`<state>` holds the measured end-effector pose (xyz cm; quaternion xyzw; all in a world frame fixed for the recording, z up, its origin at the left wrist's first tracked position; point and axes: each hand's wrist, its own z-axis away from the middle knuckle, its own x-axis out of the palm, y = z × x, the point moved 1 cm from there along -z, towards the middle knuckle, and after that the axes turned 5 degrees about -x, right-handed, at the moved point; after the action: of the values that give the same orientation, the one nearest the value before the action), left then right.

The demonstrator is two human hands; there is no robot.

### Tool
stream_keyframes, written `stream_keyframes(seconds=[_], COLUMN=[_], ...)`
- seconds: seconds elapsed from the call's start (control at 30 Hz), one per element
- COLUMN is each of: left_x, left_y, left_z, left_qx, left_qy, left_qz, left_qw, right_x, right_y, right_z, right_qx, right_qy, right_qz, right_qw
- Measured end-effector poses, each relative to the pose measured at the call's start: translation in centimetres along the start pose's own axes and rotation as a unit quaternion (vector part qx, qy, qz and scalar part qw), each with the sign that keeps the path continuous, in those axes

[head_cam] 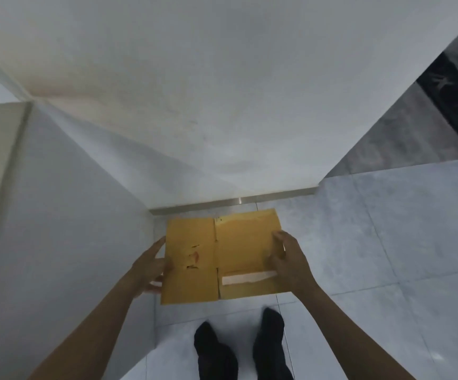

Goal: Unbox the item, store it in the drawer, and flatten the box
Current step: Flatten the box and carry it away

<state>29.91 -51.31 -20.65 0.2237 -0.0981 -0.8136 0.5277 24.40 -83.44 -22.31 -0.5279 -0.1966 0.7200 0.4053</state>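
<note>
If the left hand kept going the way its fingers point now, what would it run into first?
Probably the white wall. The left hand, gripping the flattened cardboard box at its edge, points up and ahead towards it. Depth is unclear.

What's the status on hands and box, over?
Left hand grips the cardboard box at its left edge; right hand presses on its right side. Box flattened, held above the tiled floor. Item and drawer not in view. Nothing in the way.

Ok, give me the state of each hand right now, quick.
Left hand: gripping the left edge of the flattened cardboard box.
Right hand: gripping the box's right edge, fingers on top.
</note>
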Motion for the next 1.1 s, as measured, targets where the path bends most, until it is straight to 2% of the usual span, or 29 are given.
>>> stream_keyframes(seconds=[0.17, 0.3, 0.43, 0.63, 0.83, 0.97, 1.1], left_x=[3.1, 5.3, 7.3, 10.9, 14.2, 15.4, 16.1], left_y=[-2.3, -4.4, -5.5, -5.8, -6.3, -6.7, -7.1], left_z=[-12.5, -23.3, -33.0, -45.6, -53.3, -54.9, -55.4], left_qx=[-0.002, 0.032, 0.081, 0.134, 0.173, 0.203, 0.203], left_qy=[0.073, 0.125, 0.159, 0.167, 0.191, 0.209, 0.227], left_qz=[0.001, -0.081, -0.158, -0.242, -0.257, -0.278, -0.318], left_qw=[0.997, 0.988, 0.971, 0.946, 0.931, 0.915, 0.898], right_x=[6.8, 12.0, 16.5, 21.8, 25.3, 26.9, 27.6], right_y=[7.6, 13.5, 19.1, 26.9, 32.3, 33.4, 33.2], right_z=[-8.5, -14.9, -21.1, -29.9, -36.6, -38.6, -39.1], right_qx=[-0.005, -0.007, -0.014, -0.037, -0.056, -0.064, -0.068], right_qy=[-0.060, -0.084, -0.086, -0.063, -0.056, -0.054, -0.093], right_qz=[0.032, 0.046, 0.061, 0.071, 0.097, 0.121, 0.175], right_qw=[0.998, 0.995, 0.994, 0.995, 0.992, 0.989, 0.978])
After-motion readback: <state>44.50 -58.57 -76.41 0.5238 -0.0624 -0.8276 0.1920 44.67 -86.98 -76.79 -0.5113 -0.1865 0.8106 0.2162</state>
